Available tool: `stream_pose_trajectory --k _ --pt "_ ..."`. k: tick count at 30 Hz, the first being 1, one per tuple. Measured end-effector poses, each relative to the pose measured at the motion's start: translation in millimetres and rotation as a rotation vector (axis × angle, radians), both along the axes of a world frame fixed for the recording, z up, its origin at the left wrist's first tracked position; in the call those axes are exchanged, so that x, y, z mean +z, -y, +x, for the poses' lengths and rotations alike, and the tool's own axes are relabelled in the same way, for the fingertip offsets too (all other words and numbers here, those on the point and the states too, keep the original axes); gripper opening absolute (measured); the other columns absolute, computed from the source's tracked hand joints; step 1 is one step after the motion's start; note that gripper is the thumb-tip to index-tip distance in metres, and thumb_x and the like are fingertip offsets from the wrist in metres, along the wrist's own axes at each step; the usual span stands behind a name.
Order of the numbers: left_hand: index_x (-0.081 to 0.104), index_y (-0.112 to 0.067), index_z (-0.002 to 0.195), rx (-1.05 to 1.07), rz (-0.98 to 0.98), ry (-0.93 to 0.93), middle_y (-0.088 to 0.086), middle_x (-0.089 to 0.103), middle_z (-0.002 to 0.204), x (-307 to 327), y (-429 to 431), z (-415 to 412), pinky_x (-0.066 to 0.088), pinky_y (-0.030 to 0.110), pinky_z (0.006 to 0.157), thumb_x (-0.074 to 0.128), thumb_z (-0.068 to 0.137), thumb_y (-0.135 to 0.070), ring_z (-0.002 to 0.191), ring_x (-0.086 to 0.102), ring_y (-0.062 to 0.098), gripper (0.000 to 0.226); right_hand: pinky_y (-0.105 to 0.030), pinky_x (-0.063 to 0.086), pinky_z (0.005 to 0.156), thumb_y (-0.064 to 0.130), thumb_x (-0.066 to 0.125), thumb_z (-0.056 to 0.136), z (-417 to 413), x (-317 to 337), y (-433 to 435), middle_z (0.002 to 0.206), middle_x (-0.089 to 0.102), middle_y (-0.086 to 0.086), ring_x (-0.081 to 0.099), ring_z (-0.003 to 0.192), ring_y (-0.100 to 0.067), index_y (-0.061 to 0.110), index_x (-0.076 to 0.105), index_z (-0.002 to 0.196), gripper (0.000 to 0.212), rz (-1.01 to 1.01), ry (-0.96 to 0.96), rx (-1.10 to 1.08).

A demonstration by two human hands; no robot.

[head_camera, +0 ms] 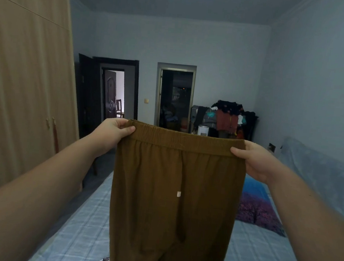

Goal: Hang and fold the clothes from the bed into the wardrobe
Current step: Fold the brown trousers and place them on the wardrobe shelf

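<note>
We hold the trousers up at frame centre, above the bed. Our left hand pinches one end of the waistband, our right hand the other, both clamped on cloth. The legs hang straight down from the grip, long axis vertical. The wardrobe stands at frame left, doors closed, nearer our left hand.

No readable text; the tag on the brown trousers looks blank.
</note>
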State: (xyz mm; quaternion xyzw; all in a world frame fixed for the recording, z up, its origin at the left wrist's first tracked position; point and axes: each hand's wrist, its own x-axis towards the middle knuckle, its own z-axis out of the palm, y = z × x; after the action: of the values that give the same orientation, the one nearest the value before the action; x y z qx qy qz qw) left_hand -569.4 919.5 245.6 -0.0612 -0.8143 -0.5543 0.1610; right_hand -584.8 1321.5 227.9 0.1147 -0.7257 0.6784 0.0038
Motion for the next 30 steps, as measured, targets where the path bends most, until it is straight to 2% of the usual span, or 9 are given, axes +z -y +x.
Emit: stream_pose_trajectory --k 3,6,10,14,17,22,25,27,30 --pt "0.07 -0.015 0.112 0.002 0.007 0.066 0.004 0.073 0.107 -3.8 -4.0 -0.2 0.055 0.041 0.092 0.062 0.096 -0.022 0.101 0.07 0.021 0.02 -0.046 0.054 0.091 0.012 0.056 0.098 -1.6 -9.2 -9.2 0.116 0.07 -0.019 0.069 0.107 -0.032 0.002 0.063 0.122 0.027 -0.047 0.039 0.005" --pt "0.07 -0.012 0.11 -0.012 0.066 0.156 0.01 0.072 0.108 -11.6 -10.4 -4.6 0.056 0.044 0.09 0.063 0.095 -0.023 0.101 0.07 0.026 0.02 -0.051 0.053 0.095 0.014 0.06 0.096 -8.0 -23.6 -14.3 0.115 0.071 -0.02 0.069 0.106 -0.034 0.002 0.064 0.12 0.028 -0.116 0.089 -0.032" --pt "0.065 -0.004 0.112 0.026 0.148 0.335 0.014 0.068 0.112 -26.9 -33.2 -13.9 0.053 0.038 0.085 0.062 0.095 -0.02 0.103 0.066 0.028 0.024 -0.048 0.057 0.089 0.007 0.068 0.09 -28.6 -48.4 -2.9 0.102 0.074 -0.02 0.072 0.095 -0.035 0.0 0.067 0.113 0.024 -0.177 0.175 -0.254" --pt "0.062 -0.004 0.109 0.084 0.247 0.455 0.014 0.067 0.113 -45.4 -64.0 -22.5 0.052 0.04 0.087 0.062 0.095 -0.019 0.103 0.065 0.028 0.02 -0.049 0.058 0.087 0.013 0.075 0.083 -52.0 -68.8 7.1 0.101 0.073 -0.018 0.073 0.09 -0.033 -0.001 0.065 0.116 0.037 -0.179 0.252 -0.338" --pt "0.065 -0.004 0.11 0.09 0.256 0.462 0.013 0.069 0.11 -60.4 -85.0 -25.2 0.052 0.034 0.074 0.062 0.096 -0.019 0.1 0.067 0.026 0.021 -0.048 0.059 0.086 0.01 0.072 0.087 -54.8 -76.4 13.4 0.098 0.073 -0.019 0.073 0.088 -0.033 0.0 0.068 0.109 0.024 -0.152 0.259 -0.324" --pt "0.065 -0.005 0.118 0.015 0.279 0.443 0.012 0.074 0.106 -81.7 -118.7 -19.4 0.058 0.033 0.076 0.059 0.098 -0.017 0.095 0.073 0.023 0.024 -0.046 0.059 0.089 0.013 0.068 0.091 -50.4 -97.1 18.4 0.095 0.075 -0.015 0.073 0.089 -0.029 0.012 0.071 0.094 0.005 -0.08 0.205 -0.253" --pt "0.065 -0.01 0.116 -0.084 0.295 0.41 0.012 0.073 0.109 -91.5 -145.3 -9.4 0.059 0.034 0.082 0.054 0.101 -0.015 0.1 0.072 0.024 0.019 -0.044 0.059 0.087 0.018 0.064 0.095 -41.7 -109.3 24.1 0.093 0.077 -0.01 0.074 0.088 -0.025 0.017 0.071 0.095 0.007 -0.053 0.174 -0.177" --pt "0.064 -0.01 0.119 -0.109 0.29 0.388 0.011 0.074 0.108 -100.9 -163.2 -6.3 0.059 0.03 0.079 0.053 0.102 -0.016 0.098 0.072 0.022 0.022 -0.042 0.06 0.084 0.021 0.063 0.096 -34.4 -117.2 29.3 0.091 0.077 -0.007 0.075 0.086 -0.022 0.017 0.072 0.1 0.011 -0.038 0.147 -0.134" --pt "0.066 -0.009 0.12 -0.11 0.285 0.347 0.009 0.075 0.105 -115.0 -186.1 -5.8 0.06 0.027 0.076 0.052 0.102 -0.016 0.095 0.073 0.019 0.023 -0.031 0.059 0.073 0.026 0.061 0.097 -21.3 -123.0 39.7 0.092 0.077 0.0 0.074 0.083 -0.014 0.022 0.071 0.107 0.015 -0.009 0.108 -0.117"
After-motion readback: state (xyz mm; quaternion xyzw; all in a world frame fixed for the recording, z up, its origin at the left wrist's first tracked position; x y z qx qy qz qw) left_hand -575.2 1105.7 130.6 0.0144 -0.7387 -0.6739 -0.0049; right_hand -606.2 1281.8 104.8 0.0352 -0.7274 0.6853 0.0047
